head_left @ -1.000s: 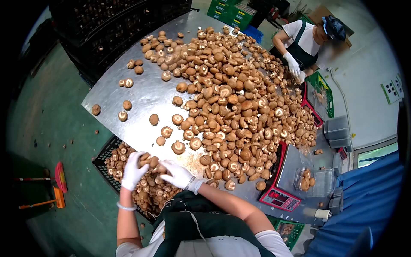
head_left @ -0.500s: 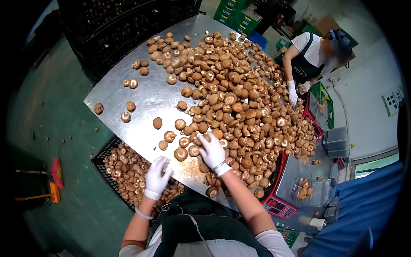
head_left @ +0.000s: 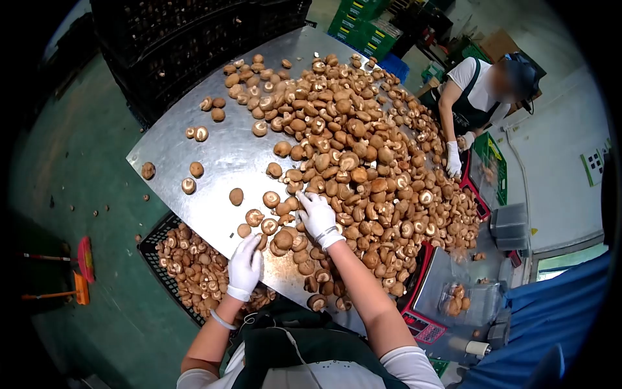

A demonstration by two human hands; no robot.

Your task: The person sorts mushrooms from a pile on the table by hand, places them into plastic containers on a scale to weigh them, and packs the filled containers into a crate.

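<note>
A large heap of brown mushrooms [head_left: 356, 155] covers much of the metal table [head_left: 214, 149]. My right hand [head_left: 315, 214], in a white glove, rests at the heap's near left side with its fingers spread over mushrooms. At the table's near edge is my left hand [head_left: 245, 266], also gloved, its fingertips by a mushroom; whether they grip it is hard to make out. Below that hand, a black crate [head_left: 157, 259] full of mushrooms stands beside the table edge. Several single mushrooms lie loose left of the heap.
A co-worker [head_left: 476, 97] with white gloves stands at the far right of the table. Near me on the right are a red scale [head_left: 421, 324], a clear box [head_left: 483, 305] and a white roll [head_left: 478, 348]. Dark stacked crates [head_left: 188, 52] stand at the back left.
My right hand has moved from the crate onto the heap, then slightly forward. My left hand has left the crate for the table edge. The mushrooms held earlier are gone from my hands.
</note>
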